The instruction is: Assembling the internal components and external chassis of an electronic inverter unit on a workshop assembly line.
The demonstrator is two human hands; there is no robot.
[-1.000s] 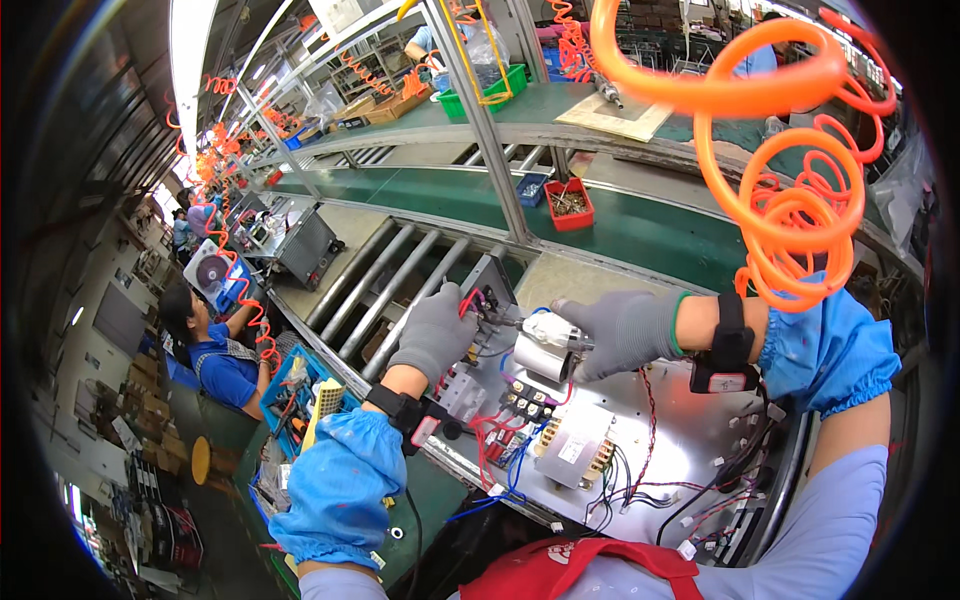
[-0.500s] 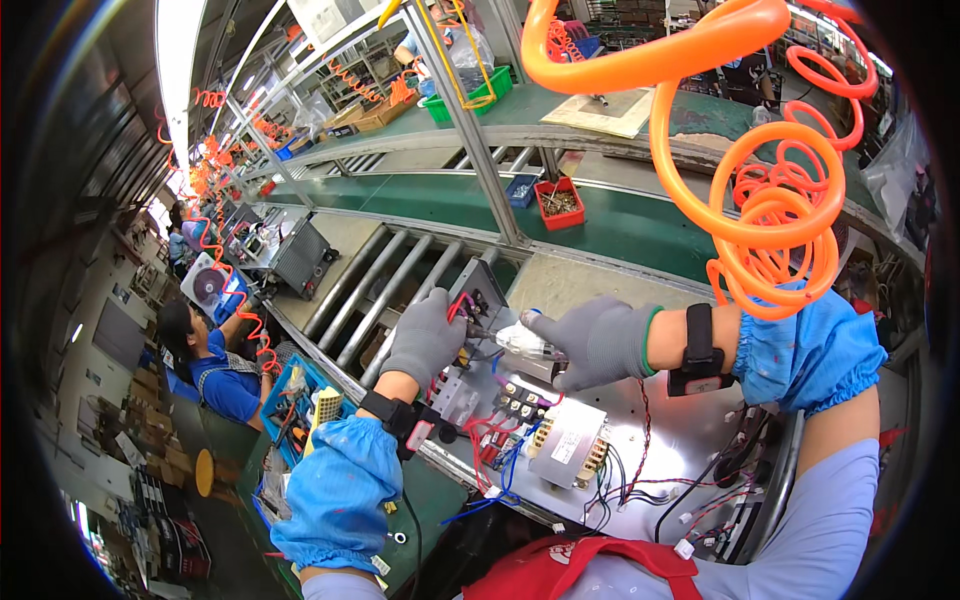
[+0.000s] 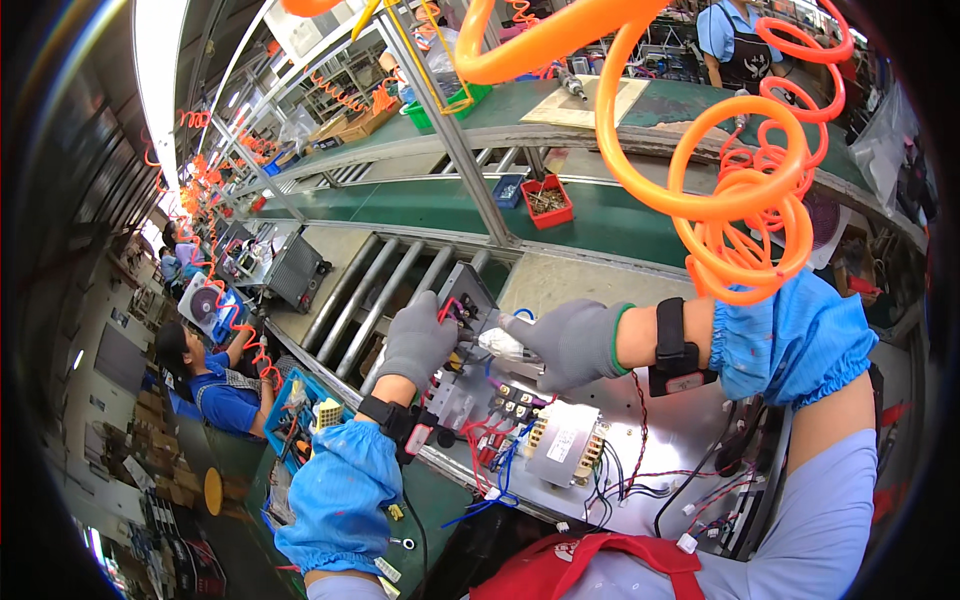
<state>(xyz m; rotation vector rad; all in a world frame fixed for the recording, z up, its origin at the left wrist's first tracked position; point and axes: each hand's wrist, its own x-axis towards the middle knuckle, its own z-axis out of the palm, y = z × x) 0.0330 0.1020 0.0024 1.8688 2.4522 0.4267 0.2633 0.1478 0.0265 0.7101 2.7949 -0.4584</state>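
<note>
Both my hands wear grey knit gloves over a shiny metal chassis. My left hand has its fingers curled at the upright metal panel, beside red and black wires; what they grip is hidden. A little to the right, my right hand is closed, its fingertips against a whitish, shiny part by the panel. Whether it holds this part is unclear. Nearer me a transformer sits on the chassis, with a dark terminal block and red and blue wires next to it.
Metal rollers lie beyond my left hand. A red bin of small parts and a blue bin stand on the green belt. Coiled orange hoses hang at upper right. At left a person works near a blue tool tray.
My right hand has shifted slightly left along the whitish part, while my left hand stays at the panel. The view has turned a little, and a person now shows at the far upper right.
</note>
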